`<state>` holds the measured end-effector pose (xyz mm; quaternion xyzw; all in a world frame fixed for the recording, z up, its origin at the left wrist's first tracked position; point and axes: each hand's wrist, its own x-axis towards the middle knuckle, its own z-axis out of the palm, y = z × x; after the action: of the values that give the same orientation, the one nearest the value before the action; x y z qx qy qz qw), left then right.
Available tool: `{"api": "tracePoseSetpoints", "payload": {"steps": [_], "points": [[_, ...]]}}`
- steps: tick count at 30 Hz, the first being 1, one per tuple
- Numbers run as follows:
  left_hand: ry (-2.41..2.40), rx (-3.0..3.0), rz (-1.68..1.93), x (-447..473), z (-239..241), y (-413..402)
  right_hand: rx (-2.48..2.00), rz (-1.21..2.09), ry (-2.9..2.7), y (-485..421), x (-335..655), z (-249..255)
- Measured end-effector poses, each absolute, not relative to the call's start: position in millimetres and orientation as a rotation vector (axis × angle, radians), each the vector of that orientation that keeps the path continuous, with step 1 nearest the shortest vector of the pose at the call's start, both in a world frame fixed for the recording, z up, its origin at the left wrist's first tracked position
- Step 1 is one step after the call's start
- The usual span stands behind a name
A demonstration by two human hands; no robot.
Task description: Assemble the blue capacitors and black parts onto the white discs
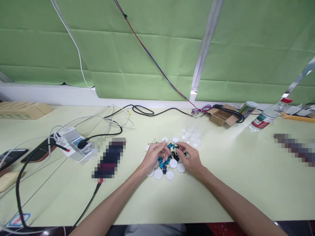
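Note:
Over the middle of the table my left hand point(157, 155) and my right hand point(191, 159) are close together. Their fingertips are closed around a small blue-and-black part point(171, 146), too small to name exactly. White round caps point(169, 175) lie around and below both hands. Among them is a loose pile of small blue parts point(161, 162), partly covered by my left hand. Small black pieces point(175, 155) sit between the hands. Just behind my right hand lies a heap of clear plastic pieces point(191, 136).
A white power strip point(75, 144) with tangled cables stands left, near a pixelated dark object point(110, 159). At the back right are an open cardboard box point(221, 116), a can point(248, 108) and a clear bottle point(267, 117). Green blinds point(147, 49) hang behind.

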<state>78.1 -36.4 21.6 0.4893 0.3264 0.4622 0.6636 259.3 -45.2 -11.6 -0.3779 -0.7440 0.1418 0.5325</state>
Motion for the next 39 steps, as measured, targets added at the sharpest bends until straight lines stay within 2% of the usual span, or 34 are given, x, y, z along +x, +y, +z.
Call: {"api": "tracePoseSetpoints", "payload": {"steps": [39], "points": [[0.751,1.178,1.039,78.7,25.3,-38.6,-0.978,0.315,-1.831,-43.9,261.0,-9.2]]}}
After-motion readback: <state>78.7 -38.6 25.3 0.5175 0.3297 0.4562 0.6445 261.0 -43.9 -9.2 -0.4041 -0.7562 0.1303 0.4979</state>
